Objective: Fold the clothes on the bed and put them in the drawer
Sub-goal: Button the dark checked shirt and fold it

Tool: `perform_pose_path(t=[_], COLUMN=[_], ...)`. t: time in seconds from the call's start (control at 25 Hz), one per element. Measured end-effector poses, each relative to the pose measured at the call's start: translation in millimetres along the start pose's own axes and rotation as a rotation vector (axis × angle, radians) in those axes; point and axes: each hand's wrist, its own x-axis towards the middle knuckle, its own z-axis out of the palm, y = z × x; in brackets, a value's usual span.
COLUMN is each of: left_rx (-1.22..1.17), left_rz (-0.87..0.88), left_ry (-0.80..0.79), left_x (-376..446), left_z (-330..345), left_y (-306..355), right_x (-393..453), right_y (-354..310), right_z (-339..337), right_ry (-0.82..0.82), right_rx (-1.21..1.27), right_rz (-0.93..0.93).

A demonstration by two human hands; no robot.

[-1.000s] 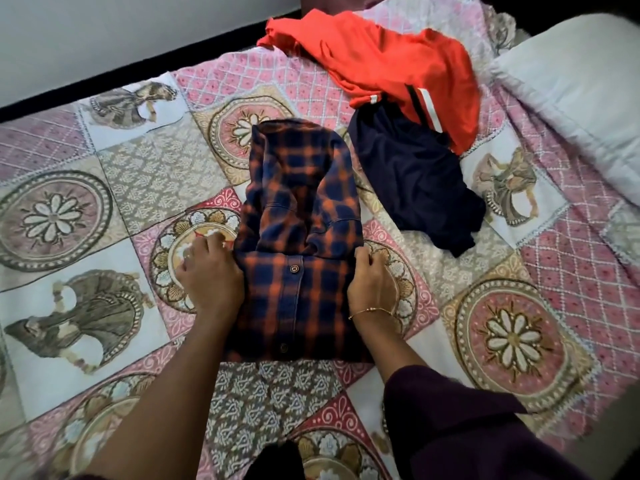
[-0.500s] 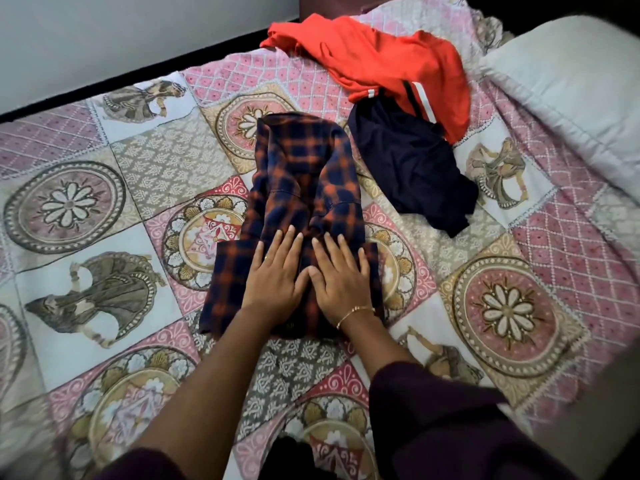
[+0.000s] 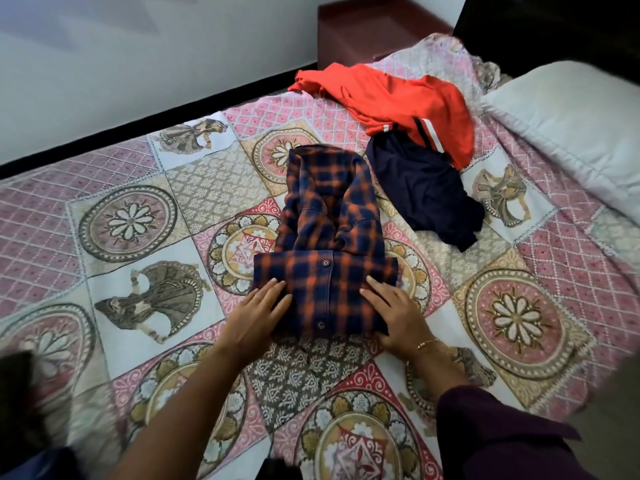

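Plaid shirt (image 3: pixel 329 271): lies in the middle of the bed (image 3: pixel 131 223), on the patterned bedspread. Its lower part is folded up over the body into a flat band with two buttons showing; the collar end beyond that band lies loose and rumpled. I judge this garment partly folded, with at least one more fold needed to make a compact bundle.

My left hand (image 3: pixel 258 313): fingers straight, resting flat on the left near edge of the folded band. It holds nothing; it presses the cloth.

My right hand (image 3: pixel 393 315): fingers straight and slightly spread, lying flat along the right near edge of the same band. It likewise grips nothing. A thin bracelet sits at the wrist.

Remaining items: an orange garment (image 3: pixel 391 98) lies crumpled at the far side of the bed, and a dark navy garment (image 3: pixel 422 188) lies just beside the shirt, its far end tucked under the orange one. Neither shows any fold. A white pillow (image 3: pixel 571 129) sits at the right edge.

Drawer: a dark red piece of furniture (image 3: pixel 374 32) stands past the far corner of the bed; I cannot tell whether it has the drawer.

Assessment: the task is at an early stage. One garment is in hand and unfinished, two are untouched, and nothing appears to have been put away. Risk noted: the loose collar end may spill out when the shirt is lifted.
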Motion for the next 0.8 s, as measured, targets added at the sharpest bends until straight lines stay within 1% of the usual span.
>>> perform_pose_path(t=[0.04, 0.12, 0.2, 0.24, 0.28, 0.32, 0.36, 0.4, 0.44, 0.56, 0.68, 0.72, 0.8], left_rx=[-0.029, -0.182, -0.435, -0.589, -0.748, -0.903, -1.003, -1.038, -1.012, -0.781, -0.685, -0.667, -0.647], left_rz=[-0.017, -0.168, -0.438, -0.584, -0.702, -0.775, -0.826, -0.866, -0.901, -1.004, -1.035, -1.053, -1.107], left_ry=[0.062, 0.155, 0.275, 0.311, 0.336, 0.37, 0.417, 0.459, 0.477, 0.482, 0.513, 0.5, 0.417], left_x=[6, 23, 46, 58, 71, 86, 102, 116, 130, 169, 213, 231, 259], left_z=[-9, -32, -52, -58, -61, -61, -61, -59, -56, -51, -48, -44, -34], left_y=[-5, -15, -25, -31, -36, -41, -44, -47, -50, -58, -74, -84, -105], right_x=[8, 26, 45, 56, 68, 83, 97, 112, 127, 169, 214, 233, 265], right_y=[-2, -4, -2, -1, 2, 5, 9, 14, 20, 38, 59, 68, 84], right_z=[-7, -23, -43, -52, -62, -70, -76, -80, -82, -78, -77, -75, -72], right_ry=[0.043, 0.133, 0.214, 0.246, 0.279, 0.32, 0.364, 0.399, 0.427, 0.48, 0.528, 0.527, 0.449], right_rx=[0.072, 0.293, 0.542, 0.653, 0.747, 0.824, 0.881, 0.907, 0.9, 0.8, 0.65, 0.6, 0.509], right_rz=[0.053, 0.248, 0.474, 0.561, 0.622, 0.662, 0.685, 0.701, 0.716, 0.733, 0.711, 0.715, 0.74])
